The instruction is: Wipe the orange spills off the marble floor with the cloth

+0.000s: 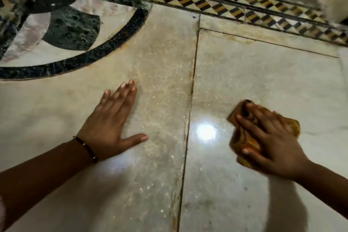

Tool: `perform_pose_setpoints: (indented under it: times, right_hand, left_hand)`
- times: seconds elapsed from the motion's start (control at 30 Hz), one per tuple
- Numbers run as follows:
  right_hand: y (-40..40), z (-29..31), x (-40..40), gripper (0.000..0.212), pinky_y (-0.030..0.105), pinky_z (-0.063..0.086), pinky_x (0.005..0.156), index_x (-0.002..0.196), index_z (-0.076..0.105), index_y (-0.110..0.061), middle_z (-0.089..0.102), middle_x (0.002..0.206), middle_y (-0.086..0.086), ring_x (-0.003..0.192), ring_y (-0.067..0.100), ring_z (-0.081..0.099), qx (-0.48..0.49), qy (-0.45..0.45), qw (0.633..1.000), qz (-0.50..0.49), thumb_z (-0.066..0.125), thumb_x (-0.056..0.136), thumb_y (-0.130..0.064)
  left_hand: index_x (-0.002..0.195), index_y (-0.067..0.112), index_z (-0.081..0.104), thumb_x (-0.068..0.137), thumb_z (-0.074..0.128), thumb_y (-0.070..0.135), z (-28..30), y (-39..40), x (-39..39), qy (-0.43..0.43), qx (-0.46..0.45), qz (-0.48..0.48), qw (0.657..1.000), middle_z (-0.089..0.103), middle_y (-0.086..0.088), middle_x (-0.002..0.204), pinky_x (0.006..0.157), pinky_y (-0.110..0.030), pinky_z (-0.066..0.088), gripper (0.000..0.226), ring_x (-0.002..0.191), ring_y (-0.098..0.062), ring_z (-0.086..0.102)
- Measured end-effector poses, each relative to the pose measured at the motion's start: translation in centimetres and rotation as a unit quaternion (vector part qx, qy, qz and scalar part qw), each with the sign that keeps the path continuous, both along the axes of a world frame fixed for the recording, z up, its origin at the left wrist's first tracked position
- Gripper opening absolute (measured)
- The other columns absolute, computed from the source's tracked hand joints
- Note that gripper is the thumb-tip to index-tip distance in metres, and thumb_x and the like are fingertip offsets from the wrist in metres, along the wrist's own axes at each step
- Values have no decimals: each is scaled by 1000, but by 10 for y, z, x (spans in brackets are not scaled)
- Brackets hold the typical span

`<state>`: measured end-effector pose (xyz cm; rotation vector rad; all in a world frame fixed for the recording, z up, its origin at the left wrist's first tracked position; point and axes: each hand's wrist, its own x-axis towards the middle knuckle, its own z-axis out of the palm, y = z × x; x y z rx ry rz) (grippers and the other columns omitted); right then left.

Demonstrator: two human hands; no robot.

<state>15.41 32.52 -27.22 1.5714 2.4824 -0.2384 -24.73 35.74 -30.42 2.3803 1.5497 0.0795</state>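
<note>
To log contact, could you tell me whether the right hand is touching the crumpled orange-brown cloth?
Touching: the head view shows the right hand pressed flat on the crumpled orange-brown cloth.

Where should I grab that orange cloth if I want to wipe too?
Probably from above, flat palm on its bunched-up middle, fingers curling over the far edge. The cloth lies crumpled flat on the floor, so there is no handle; the right hand presses it that way.

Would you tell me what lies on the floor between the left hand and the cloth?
In the head view, only bare marble: a dark joint line and a bright light reflection separate the left hand from the cloth.
</note>
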Motion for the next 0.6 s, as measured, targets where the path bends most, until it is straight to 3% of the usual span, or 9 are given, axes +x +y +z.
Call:
perform_pose_setpoints:
  times: [0.07,0.17,0.3,0.37,0.47,0.6]
  right_hand:
    - [-24,4,19,74,50,15,112,152,15,-35,12,161,8,143,36,21,-10,-16,1000,11,27,87,-69]
    - [-49,-9,-11,80,57,20,110,150,27,-27,24,156,14,141,39,24,23,-14,993,118,33,84,-71]
    - [24,-21,-74,70,51,14,110,147,36,-30,28,156,8,140,33,24,30,35,958,283,31,88,-69]
    - [84,-25,-82,69,47,15,109,144,40,-32,32,155,8,138,32,24,61,52,972,219,34,86,-68]
    - [130,-21,-45,70,52,12,112,147,31,-37,19,159,5,143,31,20,57,61,996,-5,33,84,-69]
    - [75,-13,-1,59,54,16,112,144,38,-33,17,159,5,142,34,22,73,90,953,-279,34,89,-54]
  left_hand:
    - [150,8,4,75,32,82,0,-13,5,25,-5,-59,998,5,-10,159,117,-40,1,109,146,-21,3]
    - [149,6,13,73,36,84,4,-12,21,45,-7,-168,985,15,-13,155,116,-41,3,111,143,-24,13]
    - [147,1,16,72,35,85,7,44,50,45,29,-227,972,12,-17,156,118,-44,1,115,145,-27,7]
    - [146,-1,18,70,34,88,5,66,64,62,18,-235,970,13,-19,155,117,-48,7,118,145,-30,10]
    - [148,3,17,63,32,93,2,76,71,77,-20,-222,972,13,-15,155,116,-49,9,125,144,-26,13]
    - [148,3,15,62,31,93,14,77,71,98,-54,-223,968,9,-14,155,116,-48,7,126,143,-25,10]
